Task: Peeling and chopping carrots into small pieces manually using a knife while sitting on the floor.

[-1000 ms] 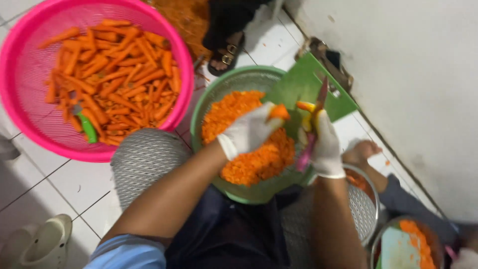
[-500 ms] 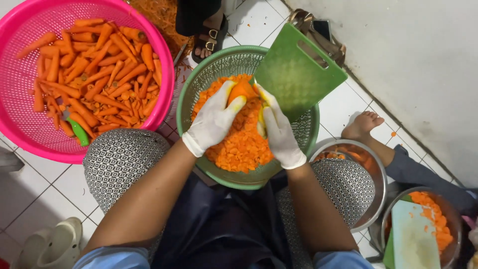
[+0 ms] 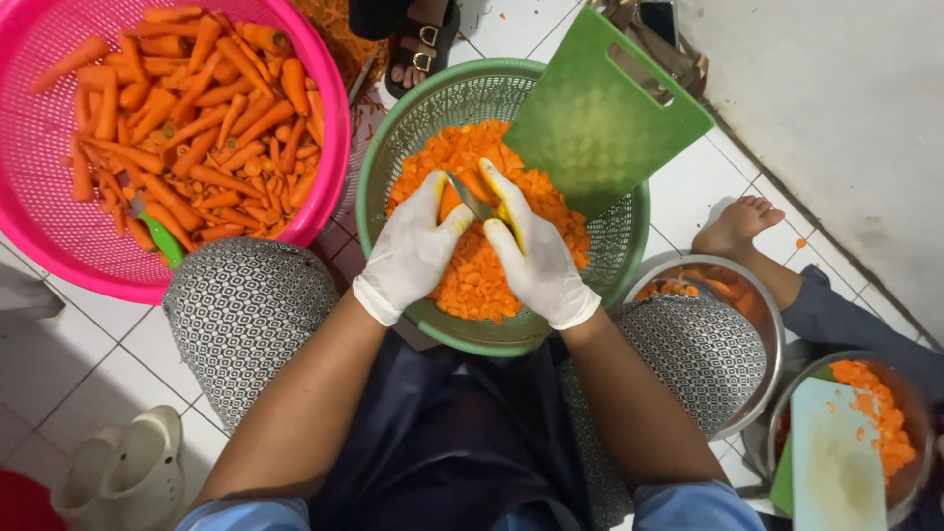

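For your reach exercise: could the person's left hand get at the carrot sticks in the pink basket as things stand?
Probably yes. The pink basket sits open-topped beside the left hand, nothing covering the carrot sticks; but that hand now holds a carrot piece.

A carrot piece [image 3: 453, 200], orange and stubby, is being held over the green basket [image 3: 413, 108], pinched by gloved fingers. A knife [image 3: 472, 197] with a thin grey blade is being laid slantwise against it; its handle is probably yellow, though mostly hidden. Below, chopped carrot [image 3: 482, 275] is being heaped in the basket.
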